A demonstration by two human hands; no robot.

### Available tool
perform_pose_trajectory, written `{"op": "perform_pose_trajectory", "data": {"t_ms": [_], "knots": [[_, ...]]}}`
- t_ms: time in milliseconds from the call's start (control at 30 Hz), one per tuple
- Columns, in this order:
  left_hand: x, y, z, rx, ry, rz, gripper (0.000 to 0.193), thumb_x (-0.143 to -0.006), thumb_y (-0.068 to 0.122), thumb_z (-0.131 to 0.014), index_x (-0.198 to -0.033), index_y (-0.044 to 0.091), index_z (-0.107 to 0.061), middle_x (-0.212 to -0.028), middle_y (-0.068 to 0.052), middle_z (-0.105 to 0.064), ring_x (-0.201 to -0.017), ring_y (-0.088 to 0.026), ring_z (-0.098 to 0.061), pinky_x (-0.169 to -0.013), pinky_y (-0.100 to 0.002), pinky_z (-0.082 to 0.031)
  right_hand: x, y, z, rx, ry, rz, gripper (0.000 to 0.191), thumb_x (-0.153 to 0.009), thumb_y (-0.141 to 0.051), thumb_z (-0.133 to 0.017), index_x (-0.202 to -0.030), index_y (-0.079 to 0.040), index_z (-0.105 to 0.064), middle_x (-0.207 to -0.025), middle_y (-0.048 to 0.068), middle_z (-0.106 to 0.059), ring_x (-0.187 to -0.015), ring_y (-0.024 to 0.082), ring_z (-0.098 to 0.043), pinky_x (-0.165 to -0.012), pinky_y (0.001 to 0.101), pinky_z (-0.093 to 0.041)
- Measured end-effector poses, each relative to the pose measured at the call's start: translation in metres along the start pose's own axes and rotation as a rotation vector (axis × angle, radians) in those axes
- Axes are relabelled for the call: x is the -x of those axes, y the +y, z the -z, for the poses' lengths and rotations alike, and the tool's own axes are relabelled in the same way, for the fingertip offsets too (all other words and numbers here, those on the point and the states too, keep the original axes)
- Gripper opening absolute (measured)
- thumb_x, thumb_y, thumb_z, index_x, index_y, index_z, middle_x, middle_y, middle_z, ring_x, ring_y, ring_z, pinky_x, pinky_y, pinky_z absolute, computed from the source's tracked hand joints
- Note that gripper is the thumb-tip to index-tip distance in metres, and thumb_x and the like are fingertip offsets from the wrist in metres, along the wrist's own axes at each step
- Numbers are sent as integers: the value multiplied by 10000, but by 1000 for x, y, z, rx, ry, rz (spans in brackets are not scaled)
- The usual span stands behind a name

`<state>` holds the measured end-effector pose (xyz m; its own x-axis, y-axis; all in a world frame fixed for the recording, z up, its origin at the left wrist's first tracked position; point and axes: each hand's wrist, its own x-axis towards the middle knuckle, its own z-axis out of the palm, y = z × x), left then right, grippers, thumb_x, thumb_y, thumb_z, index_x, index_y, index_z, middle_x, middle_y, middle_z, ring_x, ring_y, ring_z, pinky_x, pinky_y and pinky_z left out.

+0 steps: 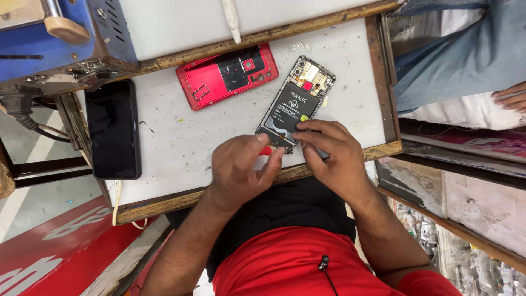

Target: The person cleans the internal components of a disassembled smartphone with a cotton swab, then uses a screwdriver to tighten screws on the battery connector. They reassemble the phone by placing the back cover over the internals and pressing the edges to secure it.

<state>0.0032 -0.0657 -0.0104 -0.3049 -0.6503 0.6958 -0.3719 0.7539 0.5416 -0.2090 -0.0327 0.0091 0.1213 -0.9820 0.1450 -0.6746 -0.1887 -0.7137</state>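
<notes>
An opened smartphone [296,102] lies back-up on the white worktop [181,137], its black battery and circuit parts exposed. My left hand [241,167] sits at the phone's near end, pinching a small red tool [266,150] against it. Beside it, my right hand [331,156] has its fingertips on the phone's lower corner and holds a thin grey tool [322,155]. A red phone back cover [227,75] lies inside-up farther back on the worktop.
A black phone [112,129] lies screen-up at the left edge. A blue metal box [66,38] stands at the far left. A white tool tip [232,22] pokes in from the top. Another person's hand [512,97] and blue-clad leg are at right.
</notes>
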Motion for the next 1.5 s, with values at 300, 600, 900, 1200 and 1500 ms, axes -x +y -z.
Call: {"op": "perform_pose_trajectory", "data": {"t_ms": [300, 600, 900, 1200, 1500], "knots": [[1, 1, -6, 66, -68, -16, 658, -968, 82, -845, -1428, 100, -375, -870, -54, -669, -738, -211, -697, -632, -338, -554, 2, 5, -6, 51, 12, 21, 272, -848, -20, -741, -1101, -112, -783, -1215, 36, -721, -1135, 253, -682, -957, 363, -561], [-3, 2, -6, 50, -67, -46, 676, -952, 64, -851, -1434, 83, -378, -905, -72, -679, -776, -241, -713, -659, -357, -570, 2, 4, -4, 60, 6, 39, 288, -843, -17, -745, -1112, -114, -784, -1220, 36, -720, -1139, 246, -678, -956, 358, -569], [-2, 1, -5, 64, -82, -52, 643, -952, 61, -855, -1399, 83, -394, -900, -80, -670, -783, -249, -714, -662, -366, -578, 1, 5, -4, 39, 3, 43, 294, -845, -18, -753, -1122, -115, -777, -1236, 37, -713, -1146, 248, -676, -962, 357, -567], [-8, 4, -4, 71, -96, -62, 591, -951, 59, -853, -1360, 87, -427, -962, -72, -677, -833, -243, -717, -683, -371, -590, 2, 6, -3, 48, -6, 31, 304, -833, -16, -756, -1119, -117, -779, -1232, 40, -715, -1144, 254, -674, -966, 360, -564], [-29, 20, 9, 177, -360, -12, 397, -973, 79, -771, -1291, 274, -634, -1082, -18, -658, -1024, -224, -677, -865, -387, -582, 2, 5, -4, 42, -7, 17, 311, -826, -37, -776, -1125, -119, -779, -1236, 41, -716, -1139, 252, -676, -953, 354, -566]]}}
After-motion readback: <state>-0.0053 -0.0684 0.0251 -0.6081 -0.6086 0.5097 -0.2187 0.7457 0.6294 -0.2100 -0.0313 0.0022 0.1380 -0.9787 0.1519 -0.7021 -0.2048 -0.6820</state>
